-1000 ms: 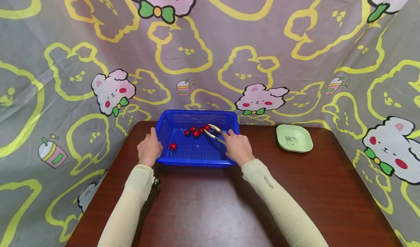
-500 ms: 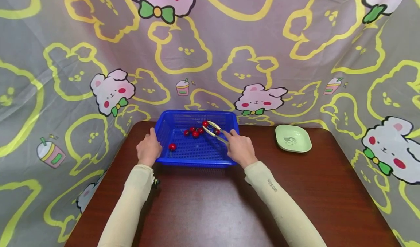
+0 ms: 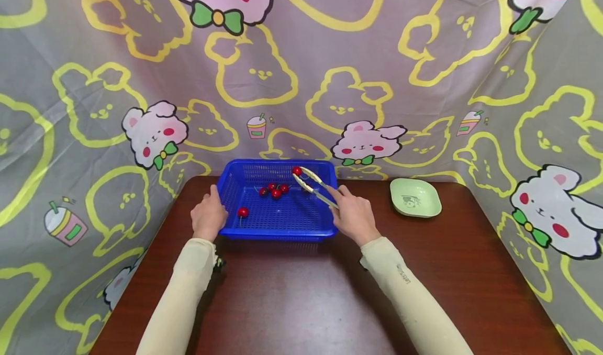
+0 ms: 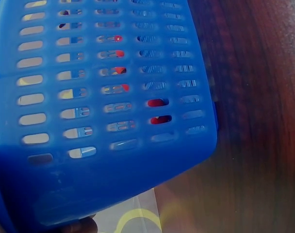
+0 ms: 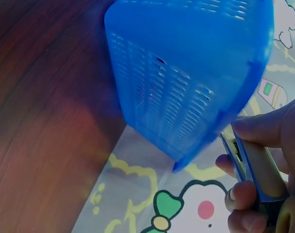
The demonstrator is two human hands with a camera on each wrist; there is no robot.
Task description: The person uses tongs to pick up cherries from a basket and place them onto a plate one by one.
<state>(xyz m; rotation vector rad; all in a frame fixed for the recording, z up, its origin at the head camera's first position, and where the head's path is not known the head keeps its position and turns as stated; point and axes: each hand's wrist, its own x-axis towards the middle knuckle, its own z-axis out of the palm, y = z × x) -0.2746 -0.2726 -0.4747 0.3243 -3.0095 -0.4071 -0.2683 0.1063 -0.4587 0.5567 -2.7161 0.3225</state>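
Note:
My left hand (image 3: pixel 209 214) grips the left rim of a blue plastic basket (image 3: pixel 278 234). In the left wrist view the basket's slotted side (image 4: pixel 104 165) fills much of the frame, with a fingertip (image 4: pixel 84 225) at its rim. My right hand (image 3: pixel 356 215) holds metal tongs (image 3: pixel 328 200) with pale tips, over the basket's right side. A red cherry (image 3: pixel 297 170) sits between the tong tips. Several more cherries (image 3: pixel 276 193) lie grouped toward the back of the basket, and one cherry (image 3: pixel 242 212) lies apart at front left. The right wrist view shows the fingers around the tongs' handle (image 5: pixel 259 167).
A light green dish (image 3: pixel 415 198) stands on the brown table (image 3: pixel 292 292), to the right of the basket. A patterned cloth (image 3: pixel 282 82) hangs behind the table and along both sides.
The tongs have drawn up and away from the grouped cherries, with one cherry between their tips. My right hand has shifted slightly right. My left hand stays on the basket's rim.

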